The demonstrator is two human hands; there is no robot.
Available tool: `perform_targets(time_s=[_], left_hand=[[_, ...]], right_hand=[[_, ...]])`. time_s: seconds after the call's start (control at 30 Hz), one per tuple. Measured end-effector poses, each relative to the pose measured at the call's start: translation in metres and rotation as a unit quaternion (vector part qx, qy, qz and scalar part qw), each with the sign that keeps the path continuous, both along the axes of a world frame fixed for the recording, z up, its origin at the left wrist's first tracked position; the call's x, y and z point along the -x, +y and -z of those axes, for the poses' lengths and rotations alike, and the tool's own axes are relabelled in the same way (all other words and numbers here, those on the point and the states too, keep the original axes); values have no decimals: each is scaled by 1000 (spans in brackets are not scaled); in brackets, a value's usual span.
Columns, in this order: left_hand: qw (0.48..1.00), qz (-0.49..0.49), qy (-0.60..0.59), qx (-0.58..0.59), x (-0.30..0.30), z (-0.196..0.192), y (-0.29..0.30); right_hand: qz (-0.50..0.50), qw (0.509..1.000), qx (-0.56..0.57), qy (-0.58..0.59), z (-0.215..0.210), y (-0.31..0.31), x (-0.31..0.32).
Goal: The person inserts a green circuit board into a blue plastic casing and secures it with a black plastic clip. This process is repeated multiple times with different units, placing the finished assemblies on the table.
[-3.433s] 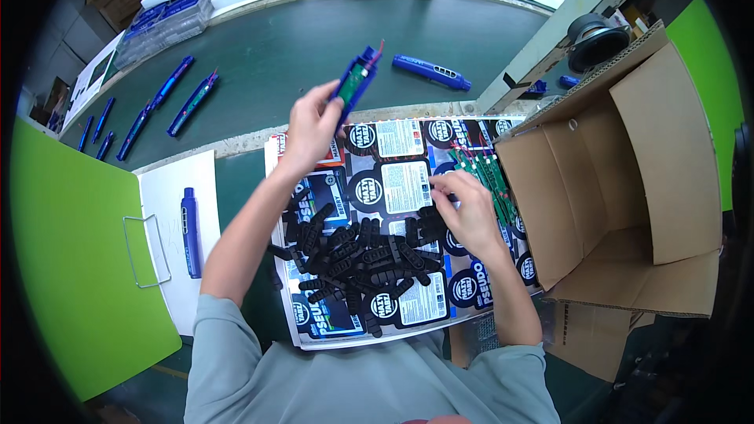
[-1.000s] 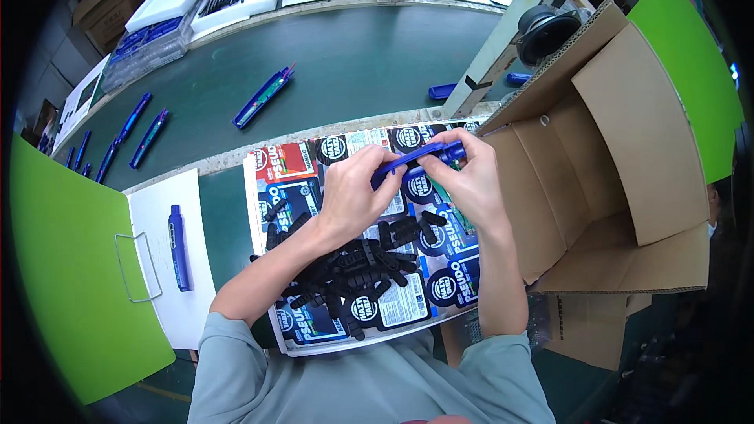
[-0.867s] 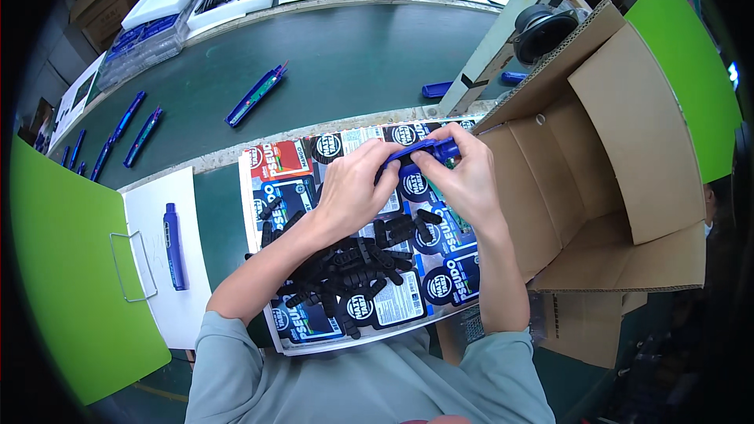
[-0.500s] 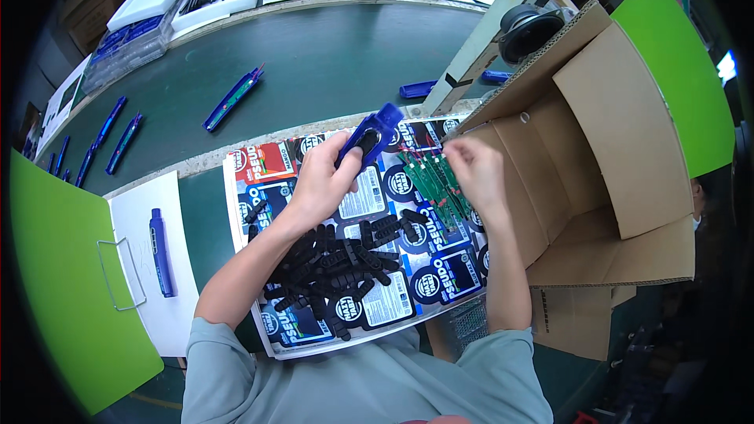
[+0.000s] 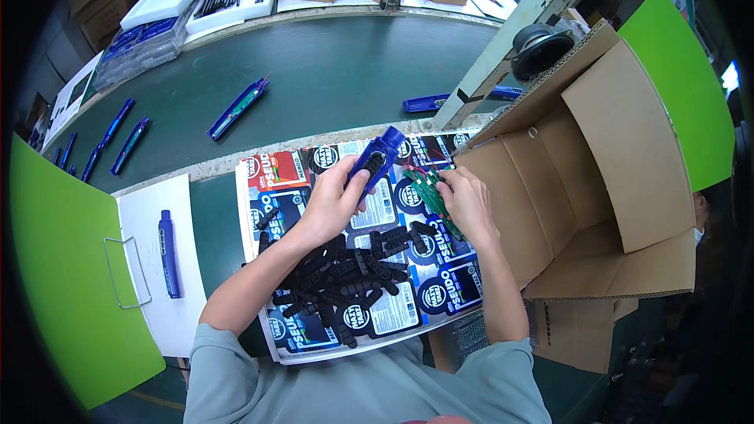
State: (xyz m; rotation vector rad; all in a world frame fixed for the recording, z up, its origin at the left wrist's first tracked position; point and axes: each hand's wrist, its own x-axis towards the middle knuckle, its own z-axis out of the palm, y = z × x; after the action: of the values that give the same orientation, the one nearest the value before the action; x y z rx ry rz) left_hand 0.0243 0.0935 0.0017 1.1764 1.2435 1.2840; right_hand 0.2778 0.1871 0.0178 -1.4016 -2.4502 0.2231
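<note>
My left hand [image 5: 331, 206] grips a blue plastic housing [image 5: 388, 141], held tilted, with its thumb on a black ribbed piece [image 5: 372, 165] set in the housing's opening. My right hand [image 5: 470, 204] is closed at the small green circuit boards [image 5: 425, 191], pinching at least one by its edge; thin red wires show at their ends. The fingers hide how many it holds. Below my left hand, a heap of black ribbed pieces [image 5: 338, 279] lies on a printed sheet [image 5: 275, 170] in front of me.
An open cardboard box [image 5: 585, 188] stands close by my right arm. Beyond, several blue housings [image 5: 237, 108] lie on the green bench [image 5: 330, 55]. Another housing [image 5: 168, 255] rests on white paper at the left, beside a lime-green panel [image 5: 71, 283]. A metal post [image 5: 495, 63] rises at the right.
My right hand has come down from above the circuit boards and now pinches among them. My left hand still holds the blue housing. The whole view has shifted slightly.
</note>
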Motion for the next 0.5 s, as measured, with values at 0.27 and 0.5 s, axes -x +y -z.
perform_targets(time_s=[0.27, 0.5], left_hand=[[1000, 8, -6, 13, -1, 7, -1], [994, 41, -100, 14, -4, 6, -5]], right_hand=[[-6, 997, -72, 28, -18, 2, 1], [-16, 970, 31, 242, -59, -16, 17]])
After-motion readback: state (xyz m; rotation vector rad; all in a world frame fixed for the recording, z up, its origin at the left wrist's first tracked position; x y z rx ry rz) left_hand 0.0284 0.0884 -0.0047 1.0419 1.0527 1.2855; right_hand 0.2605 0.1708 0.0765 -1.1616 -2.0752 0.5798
